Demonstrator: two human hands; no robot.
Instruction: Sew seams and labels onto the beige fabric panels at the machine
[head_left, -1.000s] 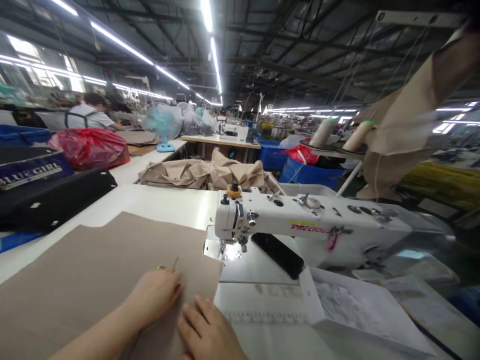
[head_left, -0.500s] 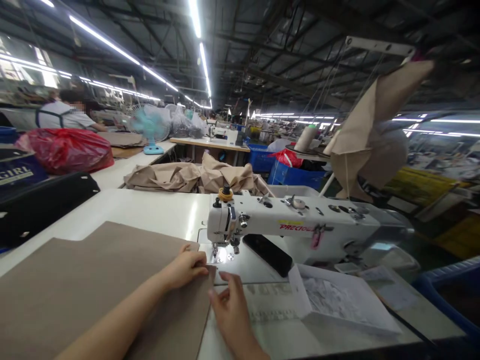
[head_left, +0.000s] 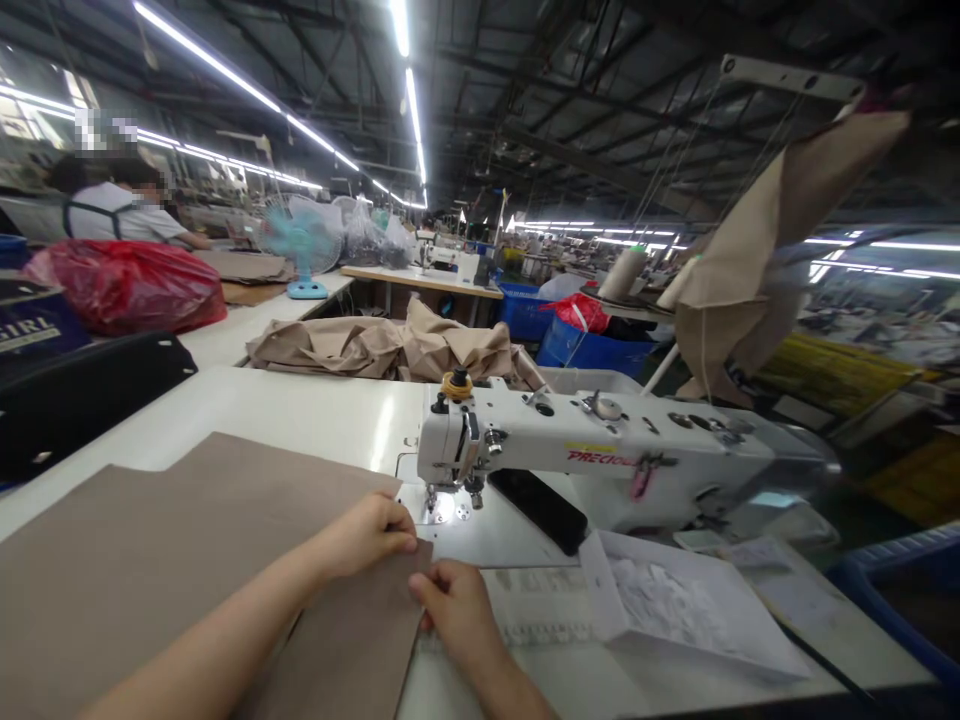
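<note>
Left hand [head_left: 367, 535] on taupe cloth panel [head_left: 187, 540], fingers pressed together, curled at panel's right edge. Right hand [head_left: 454, 605] at same edge, lower down, fingers bunched; pinching or not, cannot tell. Panel lies flat on white sewing table [head_left: 225, 410], lower left of frame, running off left and bottom frame edges. Narrow gap between panel's edge and needle plate [head_left: 442, 508] of white industrial sewing machine [head_left: 592, 450]. Black phone [head_left: 540, 510] on machine bed, right of needle plate. White paper tray [head_left: 675, 610] lower right, near right hand.
</note>
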